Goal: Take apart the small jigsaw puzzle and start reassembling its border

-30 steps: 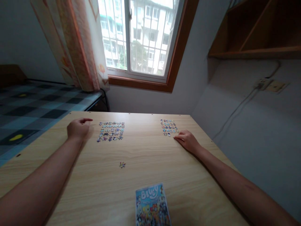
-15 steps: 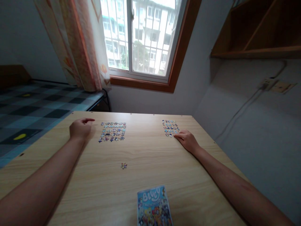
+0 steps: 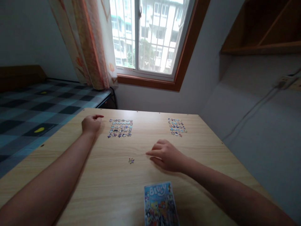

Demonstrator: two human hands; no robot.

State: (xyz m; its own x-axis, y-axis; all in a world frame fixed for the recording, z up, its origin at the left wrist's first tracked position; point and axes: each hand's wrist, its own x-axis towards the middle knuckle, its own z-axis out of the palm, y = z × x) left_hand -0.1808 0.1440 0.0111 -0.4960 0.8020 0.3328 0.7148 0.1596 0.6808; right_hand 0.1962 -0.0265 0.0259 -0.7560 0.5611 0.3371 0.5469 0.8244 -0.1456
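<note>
My left hand rests on the wooden table, loosely curled with the forefinger out, just left of a laid-out block of small puzzle pieces. My right hand hovers low over the table's middle, fingers stretched toward a small joined clump of pieces a short way to its left, not touching it. A second, smaller block of pieces lies at the far right. The puzzle box, blue with cartoon figures, lies at the near edge.
A bed with a checked cover stands left of the table. Behind the table are a window with a curtain. A wall runs along the right side, with a wooden shelf and a cable.
My right hand left the far right block of pieces and moved left and nearer, toward the small clump in the middle. The view shifted a little to the left. My left hand stayed put.
</note>
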